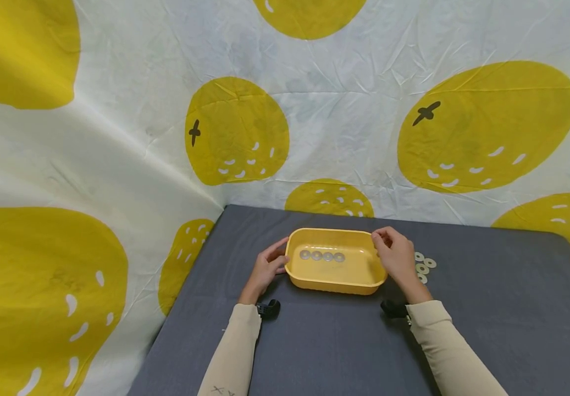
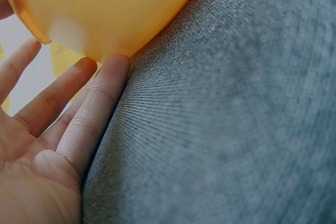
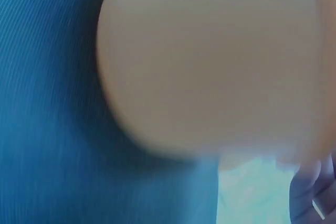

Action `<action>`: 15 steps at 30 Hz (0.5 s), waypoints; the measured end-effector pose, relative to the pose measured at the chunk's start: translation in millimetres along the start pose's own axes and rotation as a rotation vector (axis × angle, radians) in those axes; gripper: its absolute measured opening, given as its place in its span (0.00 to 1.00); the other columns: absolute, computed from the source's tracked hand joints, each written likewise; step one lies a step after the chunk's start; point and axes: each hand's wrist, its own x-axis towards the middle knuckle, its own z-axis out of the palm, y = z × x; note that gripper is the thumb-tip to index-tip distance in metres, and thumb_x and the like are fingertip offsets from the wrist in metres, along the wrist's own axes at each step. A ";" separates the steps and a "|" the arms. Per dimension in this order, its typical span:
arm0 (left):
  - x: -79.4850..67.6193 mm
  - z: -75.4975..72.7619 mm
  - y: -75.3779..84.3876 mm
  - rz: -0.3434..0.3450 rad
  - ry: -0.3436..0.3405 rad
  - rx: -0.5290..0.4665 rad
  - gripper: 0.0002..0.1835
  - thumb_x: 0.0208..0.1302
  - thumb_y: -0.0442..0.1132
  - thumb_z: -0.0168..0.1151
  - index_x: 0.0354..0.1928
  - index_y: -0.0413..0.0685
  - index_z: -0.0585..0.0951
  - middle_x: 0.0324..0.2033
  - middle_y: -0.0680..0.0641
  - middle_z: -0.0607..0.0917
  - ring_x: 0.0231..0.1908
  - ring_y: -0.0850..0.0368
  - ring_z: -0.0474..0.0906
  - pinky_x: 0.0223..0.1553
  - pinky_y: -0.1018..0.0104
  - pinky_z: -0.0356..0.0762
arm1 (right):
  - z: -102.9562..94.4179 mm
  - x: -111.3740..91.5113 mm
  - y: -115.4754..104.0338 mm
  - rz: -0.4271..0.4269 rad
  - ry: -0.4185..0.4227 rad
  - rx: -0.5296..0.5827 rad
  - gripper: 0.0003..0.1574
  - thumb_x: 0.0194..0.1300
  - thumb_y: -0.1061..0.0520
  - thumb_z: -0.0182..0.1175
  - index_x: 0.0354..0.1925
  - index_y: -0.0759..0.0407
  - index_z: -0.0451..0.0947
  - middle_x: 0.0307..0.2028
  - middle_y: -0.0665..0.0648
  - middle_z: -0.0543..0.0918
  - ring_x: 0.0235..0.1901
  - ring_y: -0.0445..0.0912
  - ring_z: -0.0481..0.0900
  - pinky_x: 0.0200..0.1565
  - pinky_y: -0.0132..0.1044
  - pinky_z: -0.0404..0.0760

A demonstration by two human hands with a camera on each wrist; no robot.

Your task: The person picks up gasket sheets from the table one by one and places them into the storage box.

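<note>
A yellow plastic tray (image 1: 336, 278) stands on the dark cloth, with several metal washers (image 1: 322, 256) lying in a row on its floor. At the tray's left end my left hand (image 1: 266, 268) holds the rim, thumb at the edge and the other fingers against the outer wall. Above the right rim is my right hand (image 1: 396, 254), fingers curled and thumb against them. In the right wrist view a thin pale edge shows between its fingers (image 3: 303, 192); it looks like a washer, mostly hidden.
Several loose washers (image 1: 422, 268) lie on the dark cloth (image 1: 324, 346) just right of the tray, partly behind the right hand. A white curtain (image 1: 344, 132) with yellow fruit shapes hangs behind and along the left side.
</note>
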 end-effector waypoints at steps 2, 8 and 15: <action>-0.1 0.9 -1.6 0.015 0.017 0.005 0.30 0.72 0.38 0.61 0.74 0.64 0.72 0.64 0.36 0.80 0.61 0.37 0.79 0.50 0.60 0.87 | -13.2 -1.3 9.7 0.018 0.006 -0.008 0.17 0.77 0.47 0.57 0.45 0.58 0.82 0.31 0.60 0.83 0.24 0.43 0.77 0.25 0.31 0.76; 0.0 1.5 -4.9 0.046 0.040 0.025 0.29 0.70 0.40 0.63 0.72 0.67 0.74 0.62 0.39 0.82 0.58 0.43 0.82 0.49 0.58 0.88 | -51.9 -4.3 42.2 0.021 -0.079 -0.047 0.21 0.78 0.47 0.55 0.50 0.62 0.82 0.32 0.65 0.84 0.24 0.44 0.80 0.23 0.34 0.76; -1.0 1.6 -5.9 0.044 0.043 0.028 0.29 0.70 0.40 0.63 0.72 0.68 0.74 0.60 0.40 0.83 0.56 0.46 0.83 0.49 0.58 0.88 | -80.8 -5.9 82.8 0.027 -0.271 -0.158 0.20 0.77 0.52 0.55 0.54 0.67 0.80 0.34 0.64 0.85 0.27 0.49 0.82 0.26 0.37 0.74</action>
